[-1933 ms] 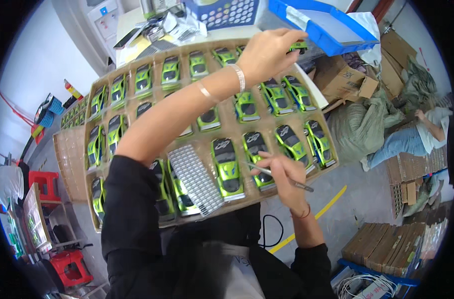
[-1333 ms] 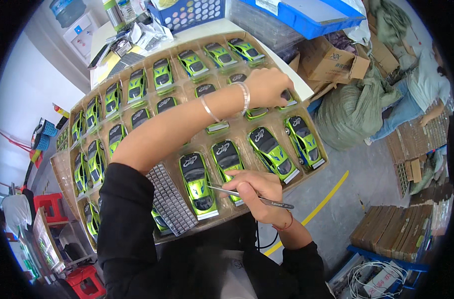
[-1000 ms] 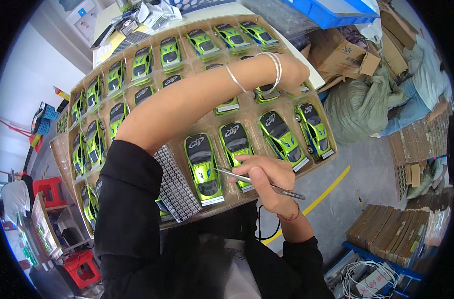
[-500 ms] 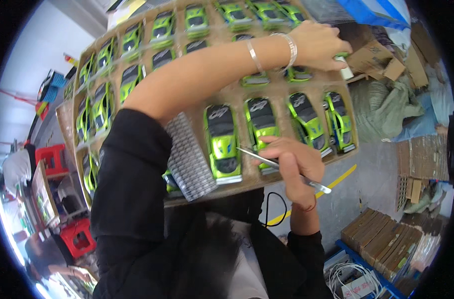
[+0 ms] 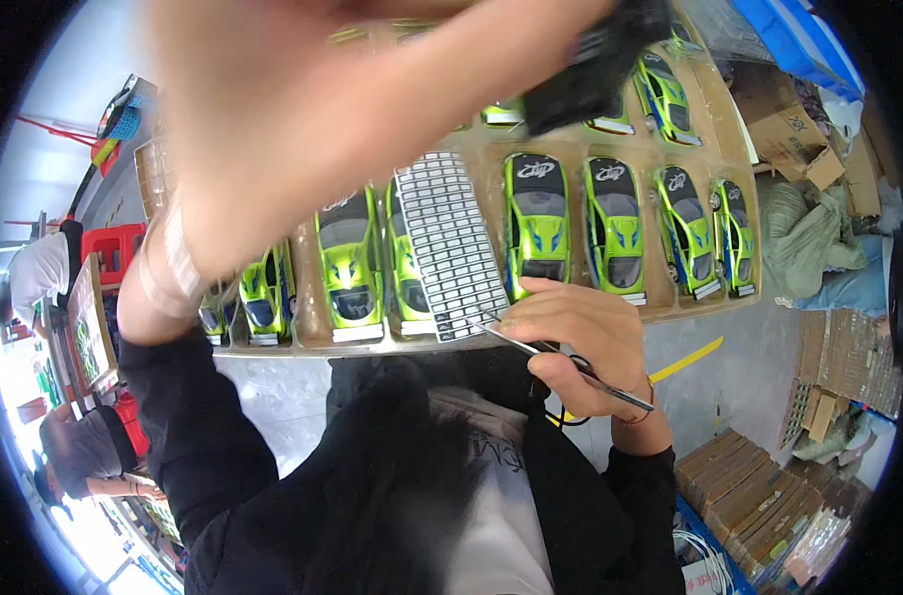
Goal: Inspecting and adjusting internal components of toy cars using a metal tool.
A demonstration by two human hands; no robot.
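My right hand (image 5: 595, 342) pinches metal tweezers (image 5: 618, 391). Their tip meets the lower right edge of a sheet of small black-and-white stickers (image 5: 450, 243). This sheet lies across part of the front row of bright green toy cars (image 5: 537, 218) with black roofs, partly covering one of them. A clear-walled, tan-based tray (image 5: 714, 114) holds the cars in rows. Raised close to the camera, my left hand (image 5: 243, 129) is large and smeared, hiding much of the tray's far left. Beyond its stretched finger is a blurred black object (image 5: 600, 69); I cannot make out what it is or whether I hold it.
Opened cardboard boxes (image 5: 793, 139) and greenish sacking (image 5: 808, 238) lie right of the tray. Stacked cardboard dividers (image 5: 754, 486) stand at lower right. To the left are a red stool (image 5: 114, 248) and two people at work, one in white (image 5: 45, 273).
My left hand has come back from the tray's far right and up close to the camera. The view has shifted. The tweezers' tip has gone from beside a car to the sticker sheet.
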